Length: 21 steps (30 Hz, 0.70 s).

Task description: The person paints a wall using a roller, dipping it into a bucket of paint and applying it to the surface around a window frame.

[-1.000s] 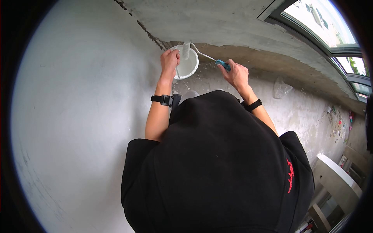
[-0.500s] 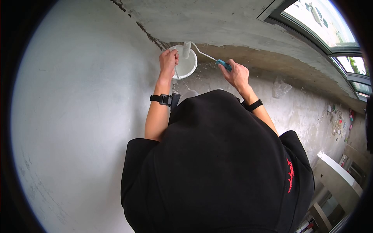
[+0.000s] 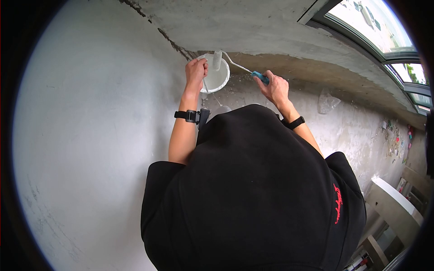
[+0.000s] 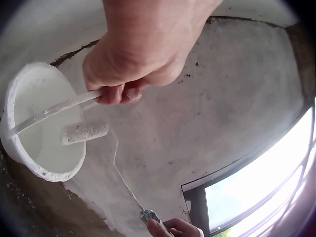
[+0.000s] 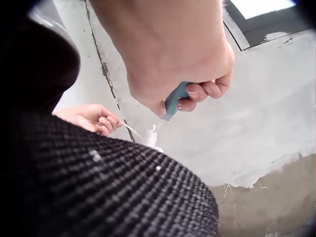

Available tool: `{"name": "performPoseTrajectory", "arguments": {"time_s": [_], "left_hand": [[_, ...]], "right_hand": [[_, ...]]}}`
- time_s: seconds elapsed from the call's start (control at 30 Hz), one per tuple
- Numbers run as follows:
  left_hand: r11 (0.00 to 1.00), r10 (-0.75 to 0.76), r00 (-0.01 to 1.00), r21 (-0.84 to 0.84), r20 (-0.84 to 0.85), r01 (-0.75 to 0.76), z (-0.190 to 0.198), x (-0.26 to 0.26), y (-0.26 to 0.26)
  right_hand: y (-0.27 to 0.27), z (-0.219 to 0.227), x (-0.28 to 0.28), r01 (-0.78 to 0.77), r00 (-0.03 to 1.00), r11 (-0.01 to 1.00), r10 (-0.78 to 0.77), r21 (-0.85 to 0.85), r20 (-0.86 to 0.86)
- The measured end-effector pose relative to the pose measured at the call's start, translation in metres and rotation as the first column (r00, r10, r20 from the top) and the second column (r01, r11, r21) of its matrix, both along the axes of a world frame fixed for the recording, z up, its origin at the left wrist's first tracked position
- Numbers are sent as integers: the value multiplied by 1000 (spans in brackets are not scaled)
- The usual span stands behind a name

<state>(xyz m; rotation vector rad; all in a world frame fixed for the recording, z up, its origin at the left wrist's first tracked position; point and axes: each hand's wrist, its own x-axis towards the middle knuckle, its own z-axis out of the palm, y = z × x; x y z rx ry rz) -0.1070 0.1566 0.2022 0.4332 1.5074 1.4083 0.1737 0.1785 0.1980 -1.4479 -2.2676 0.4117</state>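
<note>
My left hand [image 3: 196, 73] grips the thin white bail handle [image 4: 54, 109] of a white paint bucket [image 3: 227, 77]. The bucket appears tilted in the left wrist view, its rim coated in paint and whitish paint inside. My right hand [image 3: 276, 89] holds a paint roller by its blue handle [image 3: 259, 77], fingers wrapped around it in the right wrist view. From there a bent, paint-covered rod runs to the white roller sleeve [image 3: 217, 60], which overlaps the bucket's opening and reaches past the rim in the left wrist view.
A smooth pale wall [image 3: 90, 113] rises close on the left. Ahead is a grey plastered wall [image 3: 239, 27] with a dark crack at the corner and a window [image 3: 375, 27] on the right. A clear plastic bag [image 3: 327, 101] and scattered debris [image 3: 394, 140] lie on the floor.
Both hands keep their grips and barely move. The roller sleeve sits very slightly lower in the head view than half a second ago; the head view has shifted a little.
</note>
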Motion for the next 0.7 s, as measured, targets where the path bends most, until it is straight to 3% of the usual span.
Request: {"name": "performPoseTrajectory", "arguments": {"time_s": [0.33,0.5,0.7], "left_hand": [[999,11,996,33,85,-14,-6,-3,1],[998,33,986,54,165,-43,-14,-9,0],[996,45,982,65,185,-58,-9,-6,1]], "right_hand": [[-3,2,5,54,998,997,-55,-46,-25],[1,-10,17,159,979,962,-183,-221,-92],[8,-7,28,212,969,931,-239,-299,-57]]}}
